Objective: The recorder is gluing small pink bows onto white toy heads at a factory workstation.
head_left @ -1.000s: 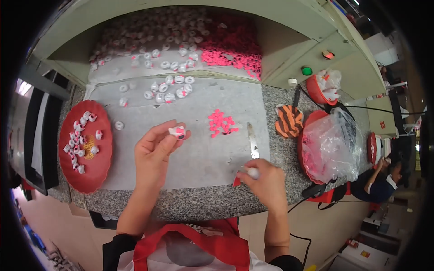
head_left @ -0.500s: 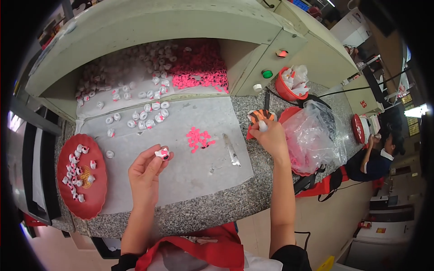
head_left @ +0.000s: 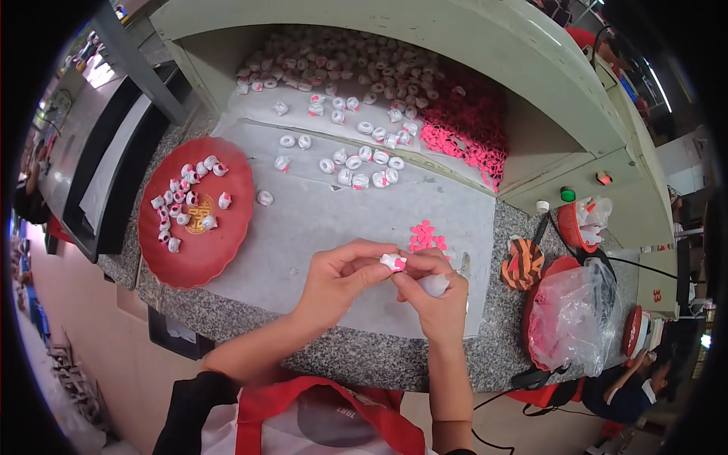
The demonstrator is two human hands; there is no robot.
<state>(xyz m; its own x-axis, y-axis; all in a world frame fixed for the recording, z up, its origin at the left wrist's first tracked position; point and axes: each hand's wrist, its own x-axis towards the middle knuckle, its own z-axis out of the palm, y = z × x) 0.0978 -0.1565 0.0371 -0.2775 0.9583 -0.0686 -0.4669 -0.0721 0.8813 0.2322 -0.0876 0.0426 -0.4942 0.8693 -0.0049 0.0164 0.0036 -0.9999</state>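
Note:
My left hand (head_left: 334, 277) is closed, pinching a small white figure (head_left: 393, 262) with pink parts between thumb and fingers. My right hand (head_left: 444, 303) meets it there, its fingertips at the figure's edge, and a small white bottle (head_left: 434, 285) is gripped in its curled fingers. Just beyond the hands lies a loose heap of flat pink pieces (head_left: 427, 235) on the pale sheet (head_left: 265, 254). Several white ring-shaped pieces (head_left: 360, 180) sit farther back. To the left, a red scalloped plate (head_left: 189, 265) carries several small white figures with pink and dark parts (head_left: 182, 186).
A light-green cabinet (head_left: 531, 68) arches over piles of white pieces and pink pieces (head_left: 462, 144). On the right are an orange-and-black striped object (head_left: 523, 264), a red basket (head_left: 570, 227) and a clear plastic bag (head_left: 572, 318) on a red tray. A person (head_left: 633, 390) sits at far right.
My right hand has come from beside the striped object to the figure, bringing the white bottle. The left hand still holds the figure. The whole view has turned and shifted.

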